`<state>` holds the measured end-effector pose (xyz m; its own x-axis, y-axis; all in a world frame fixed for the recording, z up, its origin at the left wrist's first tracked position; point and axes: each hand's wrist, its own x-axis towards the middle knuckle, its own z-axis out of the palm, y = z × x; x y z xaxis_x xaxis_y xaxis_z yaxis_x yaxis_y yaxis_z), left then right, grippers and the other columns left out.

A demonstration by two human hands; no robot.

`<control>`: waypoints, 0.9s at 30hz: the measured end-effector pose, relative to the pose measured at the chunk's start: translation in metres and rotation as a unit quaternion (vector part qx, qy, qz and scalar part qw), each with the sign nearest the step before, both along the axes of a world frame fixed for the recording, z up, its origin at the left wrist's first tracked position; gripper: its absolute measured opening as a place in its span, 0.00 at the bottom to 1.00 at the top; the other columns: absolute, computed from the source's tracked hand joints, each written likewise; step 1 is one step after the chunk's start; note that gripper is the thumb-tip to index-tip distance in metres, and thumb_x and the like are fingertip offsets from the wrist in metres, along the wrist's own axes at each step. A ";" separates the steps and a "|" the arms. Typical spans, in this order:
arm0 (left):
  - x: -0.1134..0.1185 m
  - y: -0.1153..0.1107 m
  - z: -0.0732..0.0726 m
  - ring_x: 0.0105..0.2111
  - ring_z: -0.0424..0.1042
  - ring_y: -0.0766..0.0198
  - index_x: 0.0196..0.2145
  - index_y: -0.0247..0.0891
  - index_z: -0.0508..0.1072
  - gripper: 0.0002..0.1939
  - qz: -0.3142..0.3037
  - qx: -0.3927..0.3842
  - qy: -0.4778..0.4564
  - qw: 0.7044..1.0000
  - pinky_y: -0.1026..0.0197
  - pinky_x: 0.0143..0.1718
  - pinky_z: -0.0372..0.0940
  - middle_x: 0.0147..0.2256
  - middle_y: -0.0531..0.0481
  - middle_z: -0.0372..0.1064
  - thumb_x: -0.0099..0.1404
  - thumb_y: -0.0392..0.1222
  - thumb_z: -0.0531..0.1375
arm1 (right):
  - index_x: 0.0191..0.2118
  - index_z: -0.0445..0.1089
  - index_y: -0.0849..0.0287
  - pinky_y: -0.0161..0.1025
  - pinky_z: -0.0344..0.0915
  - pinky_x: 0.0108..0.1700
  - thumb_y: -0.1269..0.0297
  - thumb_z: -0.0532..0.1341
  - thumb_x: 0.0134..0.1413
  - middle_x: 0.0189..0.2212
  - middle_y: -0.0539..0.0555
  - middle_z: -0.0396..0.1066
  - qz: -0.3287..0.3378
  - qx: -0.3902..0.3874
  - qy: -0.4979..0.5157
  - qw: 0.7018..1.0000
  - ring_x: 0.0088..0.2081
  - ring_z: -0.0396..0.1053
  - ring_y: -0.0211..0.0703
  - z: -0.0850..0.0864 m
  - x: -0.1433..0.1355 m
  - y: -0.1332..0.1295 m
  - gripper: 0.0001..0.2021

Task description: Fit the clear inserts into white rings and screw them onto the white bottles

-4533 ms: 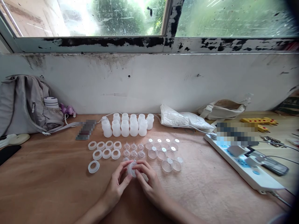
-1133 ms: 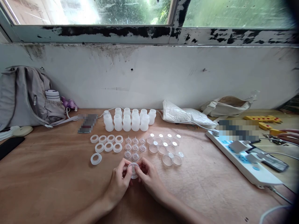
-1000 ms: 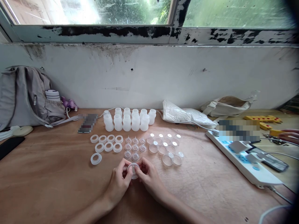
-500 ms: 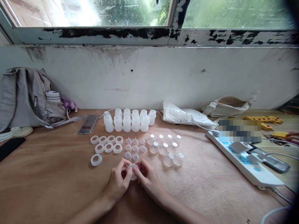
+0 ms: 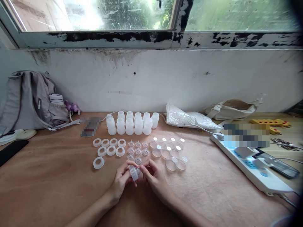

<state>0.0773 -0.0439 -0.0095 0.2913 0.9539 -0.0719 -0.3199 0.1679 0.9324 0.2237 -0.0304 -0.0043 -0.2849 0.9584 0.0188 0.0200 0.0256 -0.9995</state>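
My left hand [image 5: 123, 177] grips a ridged, translucent screw ring [image 5: 133, 173], tipped on its side above the table. On the ring's right side, my right hand [image 5: 151, 175] pinches a clear bottle teat [image 5: 138, 171], partly hidden by the fingers. Just beyond my hands stand several clear teats [image 5: 138, 152] in short rows. Left of them lie several loose screw rings [image 5: 102, 151]. Several clear round caps [image 5: 170, 164], each with a pale disc, are to the right. Behind all these, small frosted bottles [image 5: 129, 126] stand upright in rows.
A white power strip [image 5: 251, 167] with plugs and cables runs along the right. At the back are a silvery white pouch [image 5: 182, 118] and a beige bag [image 5: 230, 108]. A grey backpack [image 5: 30, 97] and a black phone-like slab [image 5: 13, 151] occupy the left.
The screw ring has turned from facing up to lying on its side, with its ridged wall showing. My right fingers have shifted to its right side. Another person's hand has left the right edge.
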 end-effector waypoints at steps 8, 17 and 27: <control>-0.001 -0.002 0.009 0.29 0.65 0.67 0.38 0.38 0.63 0.13 0.004 -0.001 0.020 1.000 0.65 0.27 0.61 0.33 0.51 0.62 0.55 0.44 0.58 | 0.23 0.58 0.59 0.31 0.53 0.24 0.60 0.54 0.53 0.19 0.46 0.58 -0.039 0.104 -0.095 0.989 0.21 0.55 0.32 -0.001 0.002 0.000 0.12; -0.001 0.000 0.012 0.21 0.59 0.72 0.33 0.37 0.59 0.14 -0.008 0.045 0.093 0.995 0.69 0.19 0.57 0.24 0.57 0.58 0.51 0.42 0.59 | 0.22 0.57 0.59 0.31 0.52 0.23 0.63 0.53 0.53 0.19 0.47 0.57 -0.072 0.196 -0.155 0.966 0.21 0.54 0.33 0.000 0.007 0.003 0.11; -0.008 -0.004 0.017 0.29 0.63 0.67 0.35 0.35 0.65 0.13 -0.016 0.111 0.186 0.976 0.67 0.29 0.59 0.29 0.52 0.65 0.51 0.42 0.59 | 0.22 0.55 0.59 0.31 0.50 0.23 0.64 0.51 0.55 0.19 0.47 0.56 -0.055 0.257 -0.163 0.951 0.21 0.53 0.32 0.006 0.009 -0.002 0.11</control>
<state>0.0691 -0.0481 0.0079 0.3140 0.9490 0.0288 0.0504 -0.0469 0.9976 0.2322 -0.0325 0.0016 -0.2548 0.8704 0.4212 0.3582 0.4896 -0.7950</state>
